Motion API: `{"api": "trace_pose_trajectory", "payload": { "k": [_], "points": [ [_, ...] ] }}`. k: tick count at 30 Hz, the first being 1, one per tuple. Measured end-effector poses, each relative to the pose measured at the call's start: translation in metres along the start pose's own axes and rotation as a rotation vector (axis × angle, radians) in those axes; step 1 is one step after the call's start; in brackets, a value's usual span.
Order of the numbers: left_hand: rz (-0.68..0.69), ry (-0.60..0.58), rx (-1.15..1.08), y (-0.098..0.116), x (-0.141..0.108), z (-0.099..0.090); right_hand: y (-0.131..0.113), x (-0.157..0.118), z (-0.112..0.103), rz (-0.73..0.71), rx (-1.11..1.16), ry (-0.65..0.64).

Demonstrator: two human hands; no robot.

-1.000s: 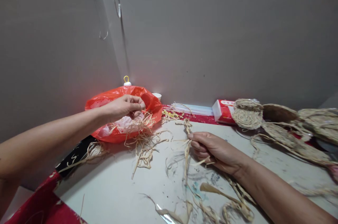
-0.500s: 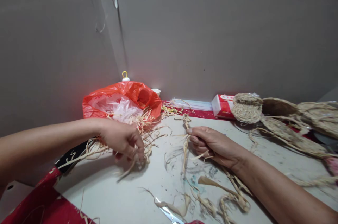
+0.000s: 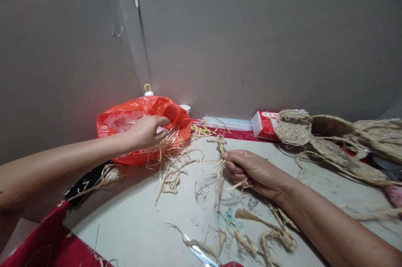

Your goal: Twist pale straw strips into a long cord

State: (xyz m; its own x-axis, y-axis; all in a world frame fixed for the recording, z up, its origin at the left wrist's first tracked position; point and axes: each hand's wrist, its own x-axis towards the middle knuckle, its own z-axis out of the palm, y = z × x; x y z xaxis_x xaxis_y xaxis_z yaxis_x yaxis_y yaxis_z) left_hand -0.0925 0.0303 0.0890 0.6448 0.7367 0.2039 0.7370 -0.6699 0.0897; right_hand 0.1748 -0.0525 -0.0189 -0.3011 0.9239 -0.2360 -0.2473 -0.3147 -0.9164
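My right hand is closed, thumb and fingers pinching a braided straw cord. Its knotted end points away toward the wall, and loose strands hang below the fingers. My left hand reaches over the mouth of an orange-red plastic bag. Thumb and forefinger are apart there, beside a tangle of dry straw strips; the other fingers are partly hidden. More straw strips spill from the bag onto the white tabletop.
Scissors lie open at the near edge. Curled straw pieces are scattered beside them. At the back right are a red-and-white tissue pack and woven straw pieces. A white cup stands behind the bag, against the grey wall.
My left hand has moved up and away from the loose strips on the table to the bag's mouth. My right hand stays in place with the cord.
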Motion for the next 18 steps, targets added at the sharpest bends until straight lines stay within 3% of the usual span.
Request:
{"api": "trace_pose_trajectory", "payload": {
  "k": [2,4,9,11,14,18],
  "points": [
    [0.030,0.073,0.015,0.000,0.001,0.002,0.000,0.000,-0.001,0.007,0.011,-0.014],
    [0.056,0.058,-0.031,0.002,0.003,0.007,0.001,0.001,-0.001,0.014,0.025,-0.029],
    [0.129,-0.232,-0.139,0.007,0.005,0.030,0.001,0.000,-0.001,0.013,0.028,-0.034],
    [0.121,-0.272,-0.135,0.008,0.006,0.034,0.001,0.000,0.000,0.003,0.017,-0.022],
    [0.056,-0.227,-0.262,0.006,0.010,0.026,0.000,0.000,0.000,0.001,0.014,-0.022],
    [-0.100,-0.094,-0.500,-0.001,0.017,-0.007,0.000,-0.001,0.000,0.010,0.007,-0.027]
  ]
}}
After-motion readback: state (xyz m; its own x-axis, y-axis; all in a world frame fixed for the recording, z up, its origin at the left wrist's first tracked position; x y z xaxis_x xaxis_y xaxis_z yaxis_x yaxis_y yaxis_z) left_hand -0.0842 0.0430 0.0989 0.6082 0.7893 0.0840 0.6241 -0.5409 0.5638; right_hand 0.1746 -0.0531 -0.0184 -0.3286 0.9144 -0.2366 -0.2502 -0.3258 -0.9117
